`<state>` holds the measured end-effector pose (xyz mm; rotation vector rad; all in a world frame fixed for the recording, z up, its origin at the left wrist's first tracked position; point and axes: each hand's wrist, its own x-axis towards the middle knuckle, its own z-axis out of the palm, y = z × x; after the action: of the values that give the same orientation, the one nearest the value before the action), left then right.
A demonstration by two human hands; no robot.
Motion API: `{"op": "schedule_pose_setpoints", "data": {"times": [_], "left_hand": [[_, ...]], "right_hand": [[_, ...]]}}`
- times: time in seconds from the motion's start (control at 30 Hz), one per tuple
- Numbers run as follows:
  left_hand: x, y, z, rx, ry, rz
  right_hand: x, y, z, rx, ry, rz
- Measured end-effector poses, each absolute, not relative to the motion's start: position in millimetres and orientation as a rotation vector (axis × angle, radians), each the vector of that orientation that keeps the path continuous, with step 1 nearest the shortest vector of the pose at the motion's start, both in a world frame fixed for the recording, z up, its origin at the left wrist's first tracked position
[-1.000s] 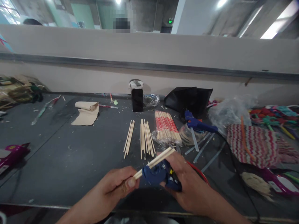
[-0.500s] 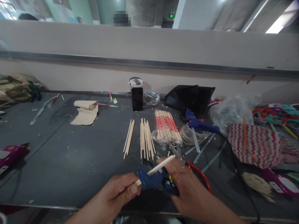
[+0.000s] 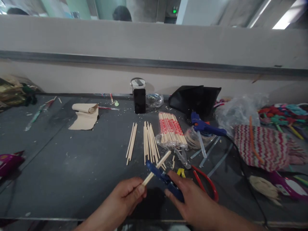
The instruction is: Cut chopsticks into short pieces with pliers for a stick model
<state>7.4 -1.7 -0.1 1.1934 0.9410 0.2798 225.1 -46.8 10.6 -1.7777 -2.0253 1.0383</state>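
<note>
Chopstick [image 3: 156,168] sits low in the frame's centre, pinched at its near end by the left hand [image 3: 128,195]. The right hand [image 3: 190,200] grips a blue cutter [image 3: 165,179], jaws against the stick. Cut sticks [image 3: 150,142] already lie above; the wrapped bundle [image 3: 170,130] remains unworked.

Even, moderately bright overhead lighting — ceiling strips [image 3: 286,24] glare white at upper right. Soft shadows under the hands on the table [image 3: 72,166]. Wide-angle bending at edges — corners slightly blurred.
</note>
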Motion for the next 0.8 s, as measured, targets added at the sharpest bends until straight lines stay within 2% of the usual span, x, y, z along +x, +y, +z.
{"op": "schedule_pose_setpoints", "data": {"times": [0.17, 0.37, 0.8], "left_hand": [[17, 12, -4, 1.019, 1.046, 0.220], [18, 29, -11, 0.984, 1.008, 0.093], [22, 38, 0, 1.021, 1.037, -0.006]], "right_hand": [[221, -29, 15, -1.852, -1.862, 1.210], [215, -14, 13, -2.099, -1.466, 1.752], [221, -10, 10, -2.049, -1.166, 2.032]]}}
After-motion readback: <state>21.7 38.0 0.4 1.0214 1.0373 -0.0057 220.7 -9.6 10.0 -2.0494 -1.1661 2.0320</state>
